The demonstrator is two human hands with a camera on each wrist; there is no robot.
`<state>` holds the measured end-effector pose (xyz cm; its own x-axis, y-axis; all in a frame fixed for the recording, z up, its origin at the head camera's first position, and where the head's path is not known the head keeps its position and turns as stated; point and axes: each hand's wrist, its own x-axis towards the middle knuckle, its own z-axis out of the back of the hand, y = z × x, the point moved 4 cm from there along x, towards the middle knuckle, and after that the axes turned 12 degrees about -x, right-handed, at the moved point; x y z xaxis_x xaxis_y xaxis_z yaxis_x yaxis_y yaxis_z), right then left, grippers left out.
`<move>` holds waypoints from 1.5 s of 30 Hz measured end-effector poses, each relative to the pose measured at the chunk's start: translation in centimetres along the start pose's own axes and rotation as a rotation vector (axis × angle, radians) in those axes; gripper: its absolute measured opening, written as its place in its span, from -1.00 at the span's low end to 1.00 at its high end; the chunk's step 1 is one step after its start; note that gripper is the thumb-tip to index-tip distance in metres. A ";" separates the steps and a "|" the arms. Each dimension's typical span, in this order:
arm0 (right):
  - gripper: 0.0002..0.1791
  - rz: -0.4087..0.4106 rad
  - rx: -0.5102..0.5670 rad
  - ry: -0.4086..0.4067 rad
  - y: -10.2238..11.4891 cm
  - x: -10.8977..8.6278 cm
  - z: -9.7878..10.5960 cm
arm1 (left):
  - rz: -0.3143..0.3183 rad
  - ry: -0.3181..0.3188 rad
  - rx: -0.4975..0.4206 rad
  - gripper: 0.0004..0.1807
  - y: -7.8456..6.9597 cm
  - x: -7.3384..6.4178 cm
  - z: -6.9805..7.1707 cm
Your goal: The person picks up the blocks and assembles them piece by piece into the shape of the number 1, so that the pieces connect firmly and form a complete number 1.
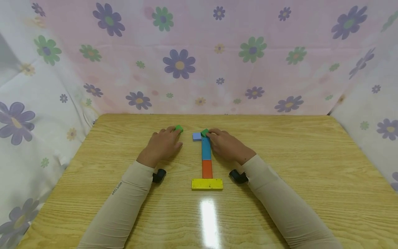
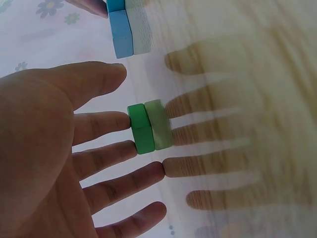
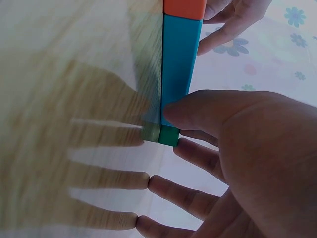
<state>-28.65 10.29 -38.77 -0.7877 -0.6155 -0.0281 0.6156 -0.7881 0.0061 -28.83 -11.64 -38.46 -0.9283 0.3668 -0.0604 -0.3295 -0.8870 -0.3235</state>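
In the head view my left hand (image 1: 163,144) lies at the far middle of the table, fingers extended. Its fingertips touch a bright green block (image 2: 141,129), while the thumb stays apart from it. My right hand (image 1: 228,144) pinches a darker green block (image 1: 204,132) between thumb and fingertips; part of that block is hidden. This block sits turned at an angle by the far end of a long blue block (image 1: 206,148). A light blue block (image 1: 197,137) lies just left of it. An orange block (image 1: 207,168) continues the row toward me, meeting a yellow bar (image 1: 207,184) laid crosswise.
The wood-grain table (image 1: 93,166) has a glossy top that reflects hands and blocks. Flowered cloth (image 1: 199,93) hangs behind it and at both sides. Black wrist devices (image 1: 159,175) stick out from the sleeves near the row of blocks.
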 end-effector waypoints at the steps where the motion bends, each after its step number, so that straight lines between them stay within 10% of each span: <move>1: -0.46 0.001 0.001 -0.002 0.0 0.0 0.0 | 0.000 -0.001 0.000 -0.36 0.0 0.0 0.0; 45: -0.49 0.003 0.013 -0.010 0.1 -0.1 0.1 | -0.029 0.003 -0.012 -0.46 -0.5 -1.3 0.1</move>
<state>-28.58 10.28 -38.63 -0.7860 -0.6180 -0.0176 0.6177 -0.7862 0.0189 -27.45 -11.73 -38.17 -0.9177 0.3937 -0.0540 -0.3545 -0.8725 -0.3362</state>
